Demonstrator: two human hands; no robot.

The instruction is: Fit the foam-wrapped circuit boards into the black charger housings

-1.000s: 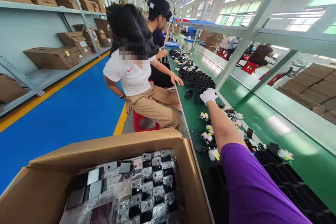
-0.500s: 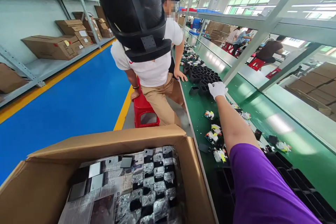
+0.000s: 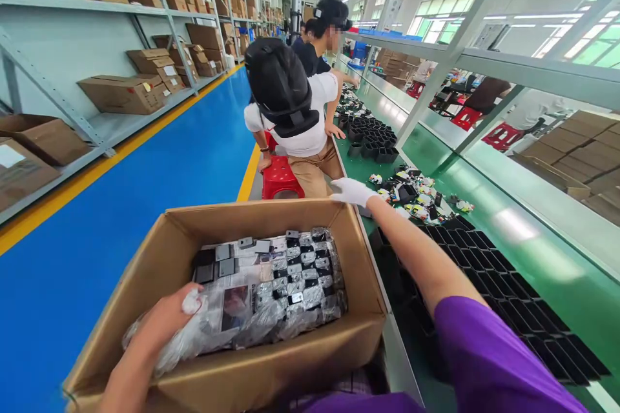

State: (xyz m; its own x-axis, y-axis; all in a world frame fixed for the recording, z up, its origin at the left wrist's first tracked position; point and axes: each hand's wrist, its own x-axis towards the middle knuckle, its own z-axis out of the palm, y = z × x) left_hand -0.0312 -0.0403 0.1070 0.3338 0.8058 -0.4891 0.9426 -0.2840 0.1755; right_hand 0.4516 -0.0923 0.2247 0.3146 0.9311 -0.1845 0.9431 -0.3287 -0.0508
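A large cardboard box (image 3: 271, 368) stands in front of me. Inside, small grey and black plastic-wrapped blocks (image 3: 295, 271) lie in rows beside a sheet of newspaper (image 3: 261, 264). My left hand (image 3: 169, 316) is bare and reaches into the box's left part, over clear plastic film (image 3: 194, 342). Its fingers are closed around a small crumpled white thing that I cannot make out. My right hand (image 3: 353, 193) wears a white glove and lies at the box's far right corner, fingers stretched out over the rim, holding nothing.
Black open cases (image 3: 504, 284) fill the green bench at right, with small circuit assemblies (image 3: 421, 200) behind them. A co-worker (image 3: 285, 97) in a white shirt sits beyond the box near a red stool (image 3: 281, 177). Shelves of cartons (image 3: 126, 93) line the left.
My right hand has come back from the black cases on the bench to the box's corner. My left hand has come into view inside the box. The co-worker appears farther away.
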